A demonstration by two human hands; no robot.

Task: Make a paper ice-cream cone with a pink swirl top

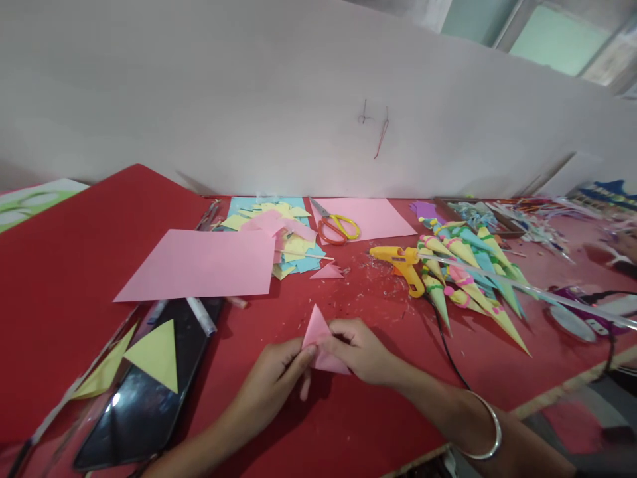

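A small piece of pink paper point(317, 326), folded to a pointed shape, is held above the red table between both hands. My left hand point(282, 366) pinches its lower left side with thumb and fingers. On the other side, my right hand point(362, 350) grips it, the thumb pressed on the paper's face and the fingers behind. The paper's tip points away from me, and its lower right corner sticks out below my right hand. Fingers hide part of the folds. Beyond the hands lies a small pink scrap point(327, 271).
Scissors point(338, 228) lie by a pink sheet point(383, 216) at the back. A yellow glue gun point(402, 263) with a cord sits beside several paper cones point(465, 265). Leftward are a phone point(144, 405), yellow triangles point(158, 355), a large pink sheet point(204, 265) and paper scraps point(298, 249).
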